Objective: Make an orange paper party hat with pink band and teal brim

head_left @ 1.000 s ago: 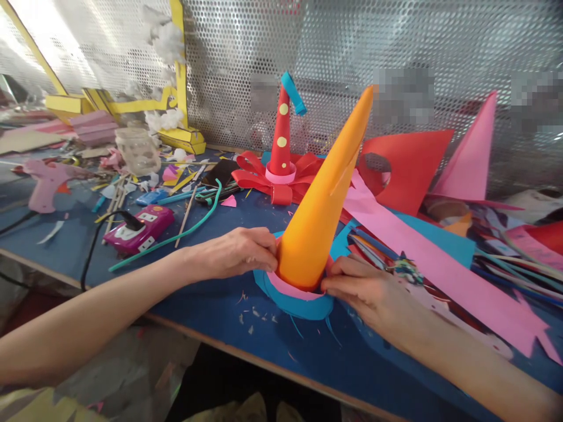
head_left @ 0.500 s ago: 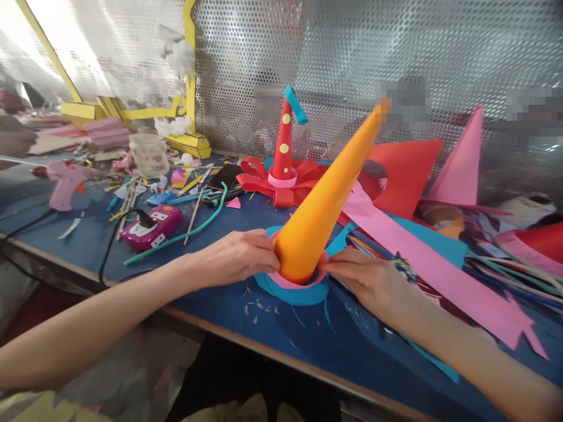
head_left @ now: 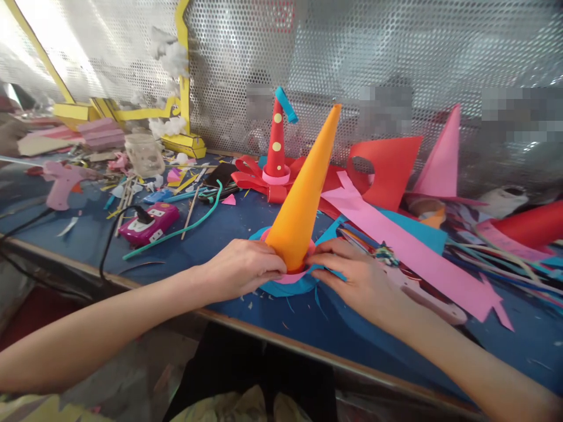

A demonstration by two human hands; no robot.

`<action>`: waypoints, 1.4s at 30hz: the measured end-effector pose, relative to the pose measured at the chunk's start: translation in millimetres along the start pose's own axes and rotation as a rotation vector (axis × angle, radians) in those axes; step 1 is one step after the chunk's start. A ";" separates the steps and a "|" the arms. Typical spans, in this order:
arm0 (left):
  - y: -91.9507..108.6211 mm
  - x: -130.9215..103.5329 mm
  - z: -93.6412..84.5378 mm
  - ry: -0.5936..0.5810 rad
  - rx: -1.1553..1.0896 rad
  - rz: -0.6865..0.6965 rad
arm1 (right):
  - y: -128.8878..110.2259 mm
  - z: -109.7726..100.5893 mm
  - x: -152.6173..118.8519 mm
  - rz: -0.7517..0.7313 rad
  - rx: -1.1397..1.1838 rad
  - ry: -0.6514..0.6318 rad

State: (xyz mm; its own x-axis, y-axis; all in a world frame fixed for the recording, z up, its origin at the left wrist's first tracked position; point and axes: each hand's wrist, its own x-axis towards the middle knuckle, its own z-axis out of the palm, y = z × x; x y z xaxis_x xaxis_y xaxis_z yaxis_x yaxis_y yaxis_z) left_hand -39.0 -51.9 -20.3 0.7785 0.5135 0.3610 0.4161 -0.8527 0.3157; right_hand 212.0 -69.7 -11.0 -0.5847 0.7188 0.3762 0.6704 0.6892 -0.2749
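Observation:
A tall orange foam cone [head_left: 300, 211] leans to the right, its base inside a pink foam band [head_left: 294, 278]. Beneath the band lies a round blue foam piece [head_left: 288, 287]. At the cone's lower left, my left hand [head_left: 241, 268] is closed, its fingertips pinching the band's edge close against the cone. My right hand [head_left: 354, 272] holds the band's right rim between fingers and thumb; the exact contact is partly hidden. Behind the cone stands a red spotted cone [head_left: 277, 140] with a blue curl at its tip and red loops around its base.
To the left lie a purple power strip [head_left: 148, 224], a pink glue gun [head_left: 61, 181] and a clear jar [head_left: 144, 155] among scraps. Toward the right are a long pink strip [head_left: 413, 252], a red sheet [head_left: 391, 170] and a pink cone [head_left: 442, 161]. Perforated metal [head_left: 329, 53] backs the table.
The orange cone has tipped more upright, its tip moving left. My right hand has shifted, with its fingers now more bent at the band. The whole view has moved slightly.

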 end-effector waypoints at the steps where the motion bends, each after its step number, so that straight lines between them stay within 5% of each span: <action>1: 1.2 -0.8 0.5 -0.007 0.004 -0.007 | -2.4 2.2 1.9 -0.018 0.018 -0.016; 15: 2.1 -2.4 7.6 0.004 0.018 -0.039 | -2.1 21.3 5.0 -0.033 0.057 -0.015; 20: 2.4 -4.7 9.6 0.008 -0.012 -0.073 | -3.7 13.5 4.2 -0.026 0.105 -0.015; 24: 7.2 -15.8 9.2 0.153 -0.086 -0.020 | -8.5 -5.4 -18.1 0.153 0.059 0.101; 27: 10.1 -19.5 4.9 0.378 -0.114 0.002 | -14.8 -10.3 -48.7 0.117 -0.070 0.111; 31: 5.7 4.9 -0.3 0.657 -0.169 -0.272 | -29.8 0.7 -83.7 -0.021 -0.280 -0.061; 35: -3.1 43.9 -9.1 0.418 -0.619 -0.277 | -50.1 20.3 -92.4 -0.090 -0.459 -0.173; 42: -21.3 80.6 -67.6 0.728 -0.688 -0.142 | -69.4 48.1 -18.6 0.134 -0.234 -0.369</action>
State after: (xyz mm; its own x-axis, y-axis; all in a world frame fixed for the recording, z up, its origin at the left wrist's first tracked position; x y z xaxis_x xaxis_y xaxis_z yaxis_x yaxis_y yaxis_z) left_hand -17.0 14.1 61.3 0.1710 0.7349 0.6562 -0.0575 -0.6574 0.7513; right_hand 154.4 -126.6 -41.4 -0.5813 0.8137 -0.0014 0.8114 0.5795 -0.0760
